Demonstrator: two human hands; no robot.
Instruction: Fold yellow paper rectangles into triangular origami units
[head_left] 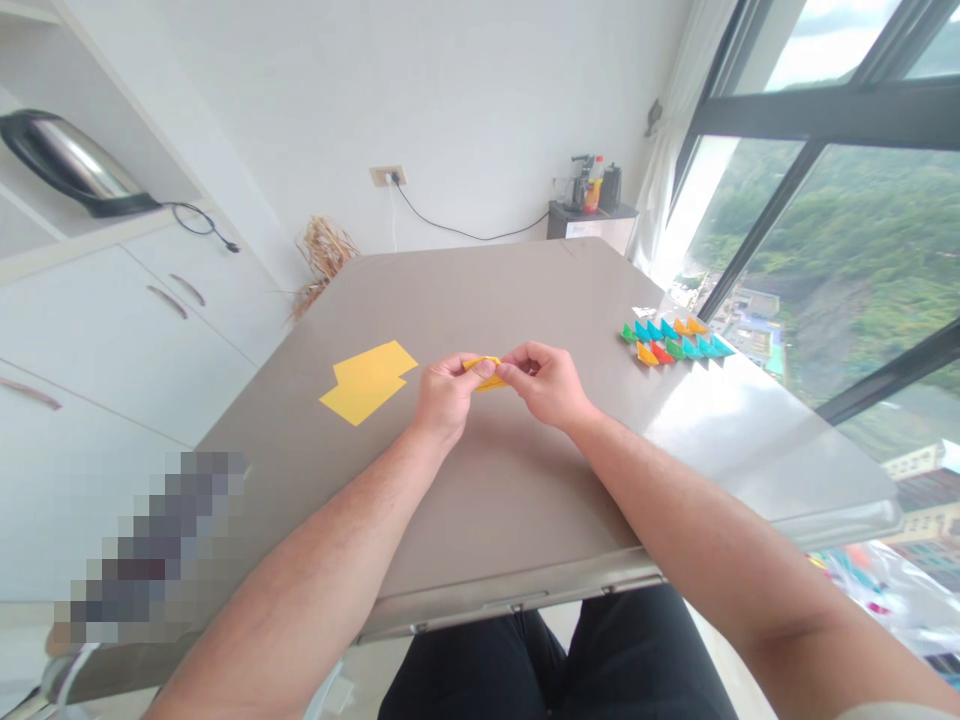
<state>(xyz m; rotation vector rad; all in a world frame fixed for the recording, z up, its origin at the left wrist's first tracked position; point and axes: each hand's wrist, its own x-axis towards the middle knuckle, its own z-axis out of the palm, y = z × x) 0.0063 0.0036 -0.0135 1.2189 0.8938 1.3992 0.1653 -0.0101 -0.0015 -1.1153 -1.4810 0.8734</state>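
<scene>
Between my two hands is a small folded piece of yellow paper (491, 382), held just above the table near its middle. My left hand (448, 395) grips its left side, thumb on top and fingers curled behind. On the other side my right hand (546, 382) pinches the paper's upper right edge with thumb and forefinger. The thumbs nearly meet, and part of the paper is hidden behind the fingers. Left of my hands, flat yellow paper sheets (367, 382) lie overlapping on the table.
Two rows of folded paper boats (675, 348) in green, blue, orange and red stand at the right side of the brown table (480, 290). A window (847, 220) is at the right. White cabinets (112, 330) and an electric kettle (75, 165) are at the left.
</scene>
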